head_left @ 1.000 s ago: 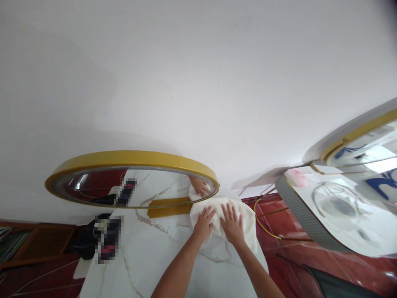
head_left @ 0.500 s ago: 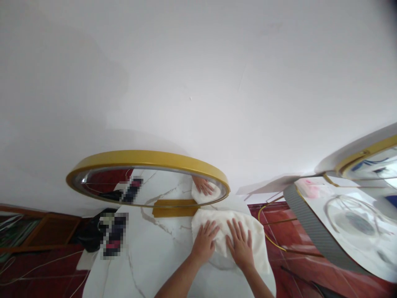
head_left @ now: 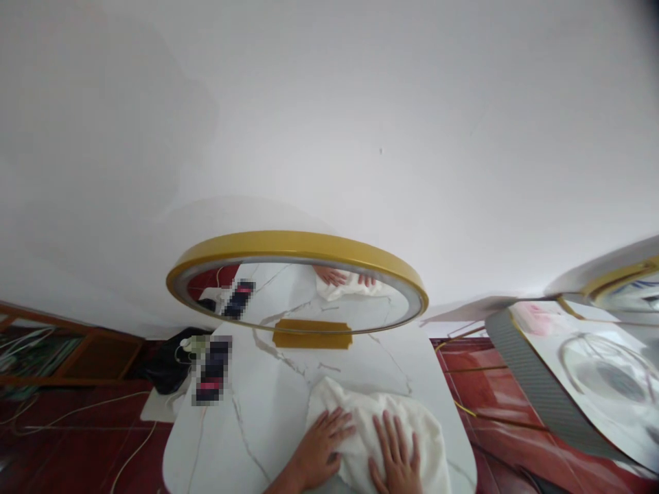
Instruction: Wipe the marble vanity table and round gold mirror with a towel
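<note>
A white cloth (head_left: 360, 405) lies bunched on the white marble-patterned tabletop (head_left: 272, 412). My left hand (head_left: 322, 449) rests on the cloth's left part with its fingers stretched out. Flat on the right part of the cloth is my right hand (head_left: 396, 456), fingers spread. Behind the cloth stands an oval-looking mirror (head_left: 298, 243) with a gold frame on a gold base (head_left: 312, 336). Both hands and the cloth show in its glass.
A pixelated dark item (head_left: 212, 370) lies at the table's left edge, near a black bag (head_left: 167, 363) and cables. Rightward stands a second table (head_left: 546, 384) with a plastic-wrapped pink item (head_left: 535, 318) and another gold mirror (head_left: 631, 274). White wall (head_left: 319, 137) rises behind; the floor is red tile (head_left: 77, 439).
Both hands have drawn the cloth back toward me, away from the mirror base. The camera view has shifted, so the mirror sits farther right and the table shows more.
</note>
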